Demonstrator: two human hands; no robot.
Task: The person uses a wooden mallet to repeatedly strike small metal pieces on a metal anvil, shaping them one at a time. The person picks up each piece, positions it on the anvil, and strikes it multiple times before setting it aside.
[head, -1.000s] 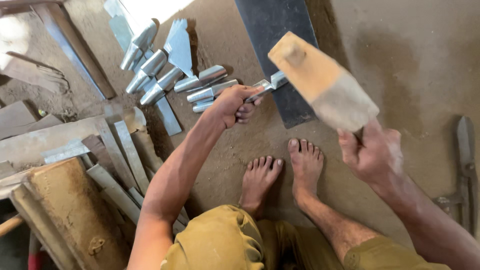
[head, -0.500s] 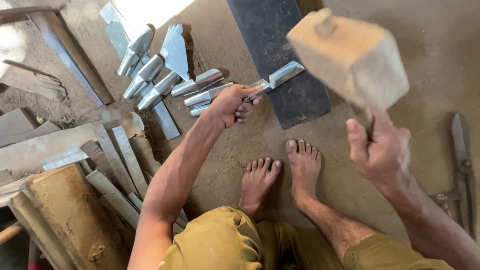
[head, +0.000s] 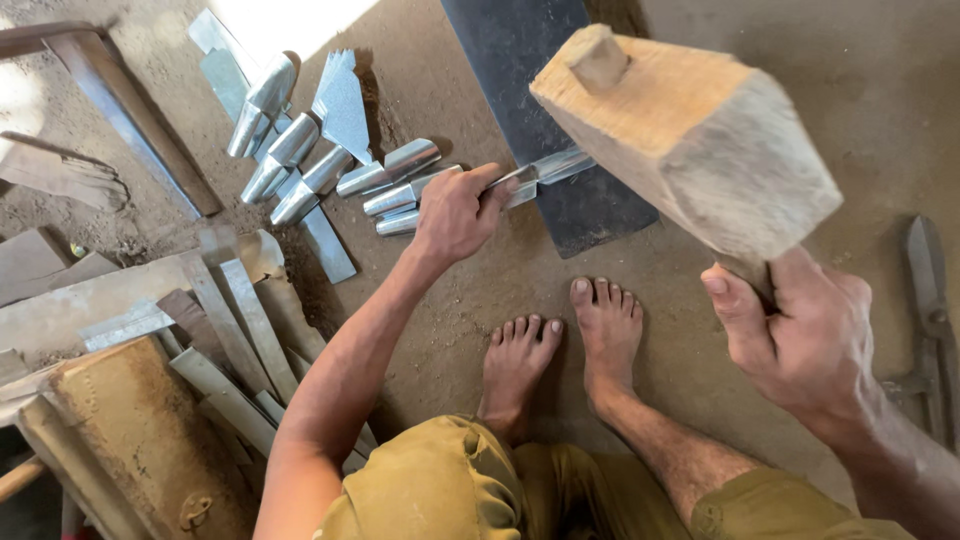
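Near, 6 o'clock: knees in olive shorts, two bare feet (head: pixel 560 350) on the dirt floor (head: pixel 420 90).

Right hand (head: pixel 800 345) at 4 o'clock, fingers wrapped tight round the handle of a wooden mallet (head: pixel 690 135), head raised at 1 o'clock close to the camera. Chunky block of wood, so probably head-heavy, stiff, rough enough not to slip. Grip looks best low on the handle, as it is now. The handle is almost wholly hidden behind head and hand.

Left hand (head: pixel 455 215) at centre, fingers closed on one end of a rolled sheet-metal piece (head: pixel 545 172); its other end lies on the dark steel plate (head: pixel 545 110) at 12 o'clock. Thin metal: light, likely springy, dents easily, cut edges probably sharp. Hold by the rolled body, away from the strike zone. Fingertips tucked under, can't see exactly how they pinch.

Past it, 10–11 o'clock: a batch of similar metal cones (head: pixel 300 160) lying on the floor with flat offcuts.

8–9 o'clock: stacked timber and metal strips (head: pixel 225 320), cut off by the frame. 3 o'clock: tin snips (head: pixel 930 300), partly cropped. The plate's far end is out of view.
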